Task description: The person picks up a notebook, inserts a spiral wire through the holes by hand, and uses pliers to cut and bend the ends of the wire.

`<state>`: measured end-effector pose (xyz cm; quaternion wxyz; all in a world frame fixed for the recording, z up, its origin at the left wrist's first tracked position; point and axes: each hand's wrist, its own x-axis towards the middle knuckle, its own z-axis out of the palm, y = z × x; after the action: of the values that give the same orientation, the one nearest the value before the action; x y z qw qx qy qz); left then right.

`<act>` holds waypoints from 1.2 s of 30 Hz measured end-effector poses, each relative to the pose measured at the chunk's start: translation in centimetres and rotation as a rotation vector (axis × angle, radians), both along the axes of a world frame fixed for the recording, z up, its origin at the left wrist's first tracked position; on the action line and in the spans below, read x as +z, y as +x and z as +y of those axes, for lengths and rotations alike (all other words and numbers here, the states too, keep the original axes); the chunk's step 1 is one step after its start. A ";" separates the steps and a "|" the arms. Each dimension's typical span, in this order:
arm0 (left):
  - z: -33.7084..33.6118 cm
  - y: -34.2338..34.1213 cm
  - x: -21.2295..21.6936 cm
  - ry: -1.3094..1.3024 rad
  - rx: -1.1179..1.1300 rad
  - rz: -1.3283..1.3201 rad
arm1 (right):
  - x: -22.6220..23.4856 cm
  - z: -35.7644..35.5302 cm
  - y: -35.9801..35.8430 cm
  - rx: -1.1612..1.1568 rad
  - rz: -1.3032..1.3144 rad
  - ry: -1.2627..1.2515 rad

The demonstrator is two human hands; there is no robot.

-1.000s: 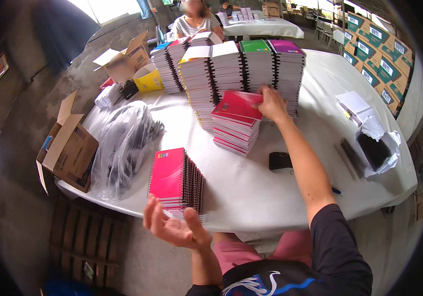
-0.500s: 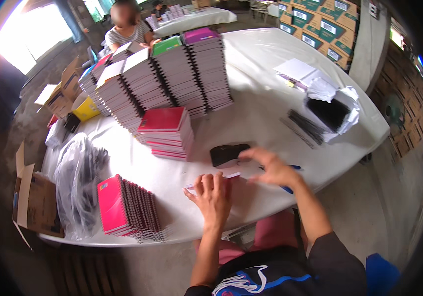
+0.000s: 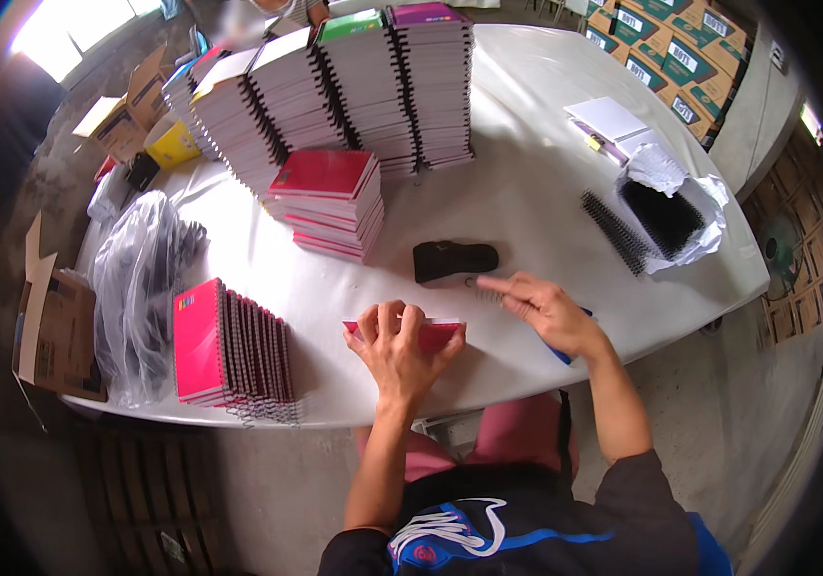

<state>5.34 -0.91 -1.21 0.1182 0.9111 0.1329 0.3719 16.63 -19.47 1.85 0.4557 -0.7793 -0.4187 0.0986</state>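
Observation:
My left hand [image 3: 398, 353] is closed over a thin red notebook [image 3: 442, 336] near the front of the table, its pages' white edge facing away from me. To the right of it, my right hand [image 3: 553, 315] pinches a thin spiral binding coil [image 3: 490, 293], which sticks out to the left past the fingertips. Just beyond the coil lies a dark, rounded, elongated object [image 3: 454, 260], its kind unclear. A blue-handled tool [image 3: 559, 354] lies partly hidden below my right hand.
Red coil-bound notebooks [image 3: 208, 346] stand at left, beside a plastic bag [image 3: 133, 298] and cardboard box [image 3: 61, 326]. Behind are a red-topped stack [image 3: 325, 206] and tall notebook stacks [image 3: 363, 96]. Black coils [image 3: 613, 230] lie by a paper-wrapped bundle [image 3: 666, 216] at right.
My right hand has gone from spread fingers to a pinch with the coil showing. The notebook under my left hand now shows more of its red cover. The whole view has shifted.

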 end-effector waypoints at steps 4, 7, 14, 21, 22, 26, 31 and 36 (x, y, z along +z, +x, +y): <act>-0.1 0.0 0.0 0.020 -0.035 -0.039 | 0.4 1.6 -1.9 -0.100 0.131 0.086; -0.1 0.2 -0.1 0.032 -0.030 -0.053 | -0.3 2.3 -1.7 -0.078 0.067 0.146; 0.0 0.0 -0.2 0.020 -0.020 -0.013 | 0.8 2.3 -1.4 0.108 0.122 0.041; 0.2 -0.2 0.0 0.016 -0.050 0.011 | 0.2 1.3 -0.9 0.207 0.475 0.019; 0.3 -0.3 0.1 -0.008 -0.059 0.031 | 0.6 1.4 -0.9 0.192 0.528 -0.041; 0.5 -0.7 0.0 -0.064 -0.068 0.091 | 3.2 2.9 -2.2 0.098 0.487 -0.108; 0.6 -1.0 -0.4 -0.054 -0.070 0.056 | 1.5 3.2 -2.2 0.051 -0.037 0.067; 0.8 -1.5 0.0 -0.078 -0.036 0.064 | 2.3 3.5 -0.7 0.205 0.482 -0.282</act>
<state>3.84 -0.10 -1.17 0.1560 0.9195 0.1343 0.3350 15.96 -15.99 4.15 0.4170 -0.7427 -0.3569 0.3836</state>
